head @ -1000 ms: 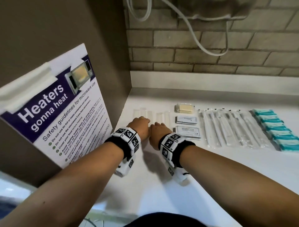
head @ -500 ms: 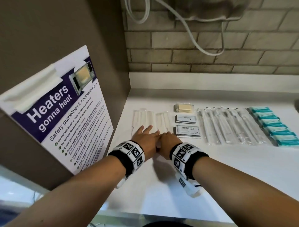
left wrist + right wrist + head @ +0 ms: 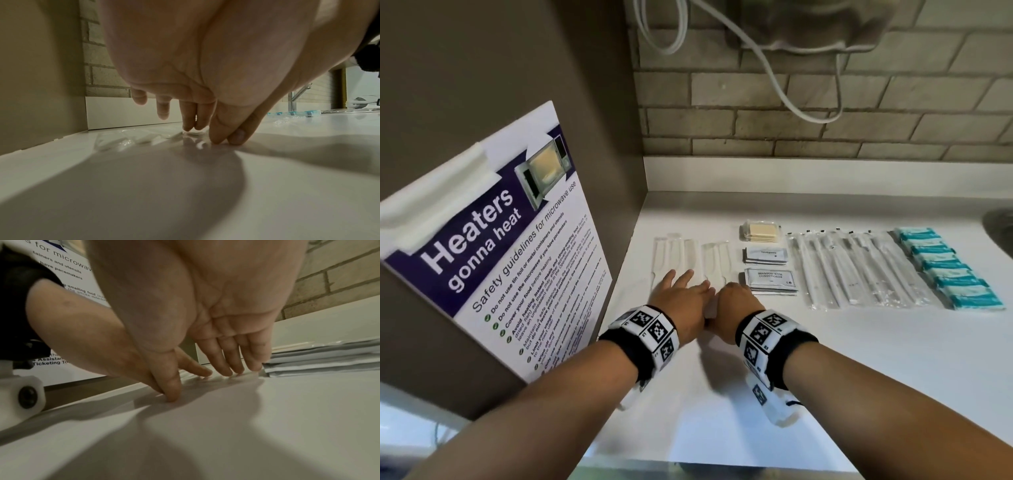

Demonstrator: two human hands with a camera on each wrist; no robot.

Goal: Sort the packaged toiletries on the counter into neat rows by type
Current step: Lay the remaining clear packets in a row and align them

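Observation:
Several clear-wrapped white combs lie in a row at the left of the white counter. Both hands rest side by side on the near ends of these packets. My left hand has straight fingers, and its fingertips press the clear wrap. My right hand also lies flat, its fingertips touching the wrap beside the stack of shampoo sachets. To the right lie the shampoo sachets, toothpaste sachets, a yellowish packet, wrapped toothbrushes and teal soap bars.
A brown cabinet side with a microwave safety poster stands close on the left. A brick wall with a hanging white cable backs the counter. A tap shows far right in the left wrist view.
Both hands have drawn back toward me along the comb packets, uncovering more of the row. The left fingers have straightened out over the wrap.

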